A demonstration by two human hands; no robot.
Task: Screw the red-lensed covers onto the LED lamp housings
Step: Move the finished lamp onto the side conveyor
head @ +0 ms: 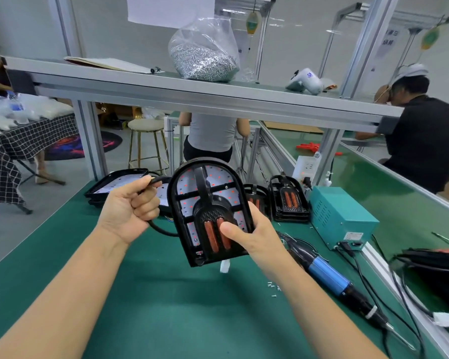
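We hold one lamp housing (pixel 208 211) up above the green desk (pixel 166 307), tilted, with its arched end away from us. Our right hand (pixel 254 234) makes its grip on the lower right edge of it: the thumb lies on the two red lenses (pixel 217 235) and the other fingers are curled behind the black body. Through the black ribs of the cover we see a white board with small red dots. Our left hand (pixel 130 206) is clenched around the black cable (pixel 161 229), which comes out under the fist and curves toward the housing.

Behind the held lamp, more housings with red lenses (pixel 289 200) stand in a stack near the far edge of the desk, and on the left lies a stack of black trays (pixel 117 185). An electric screwdriver (pixel 329 278) with a blue body lies on the desk on our right, just beside our right forearm, with a few small screws (pixel 274 288) near it. A teal power box (pixel 340 218) stands further right. A bag of screws (pixel 205 53) rests on the shelf above.
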